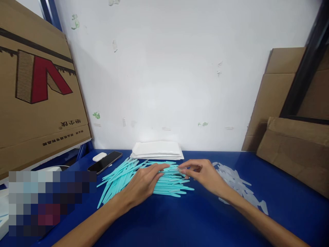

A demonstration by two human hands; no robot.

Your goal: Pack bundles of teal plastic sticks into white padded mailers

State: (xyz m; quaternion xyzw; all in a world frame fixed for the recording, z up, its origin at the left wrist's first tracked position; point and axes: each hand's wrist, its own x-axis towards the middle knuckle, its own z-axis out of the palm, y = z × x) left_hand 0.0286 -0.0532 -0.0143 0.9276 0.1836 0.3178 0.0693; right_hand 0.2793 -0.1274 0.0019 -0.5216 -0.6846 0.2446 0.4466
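Observation:
Pinched fingers of my left hand [147,178] hold a slim turquoise eyebrow razor, low over a pile of similar razors [169,188]; the fingers partly hide it. Facing it, my right hand [202,173] has thumb and forefinger closed on a small translucent cap [178,168], at the end of the held razor. More turquoise razors [119,176] lie crisscrossed left of my left hand, some with pale ends. To the right of my right wrist spreads a loose heap of translucent caps [235,180].
A stack of white packets [156,150] sits against the white wall. A phone [105,162] and a white earphone case [99,156] lie at the left. Cardboard boxes stand on the left [51,113] and right [293,154] of the blue table [180,223]. A blurred patch hides the lower left.

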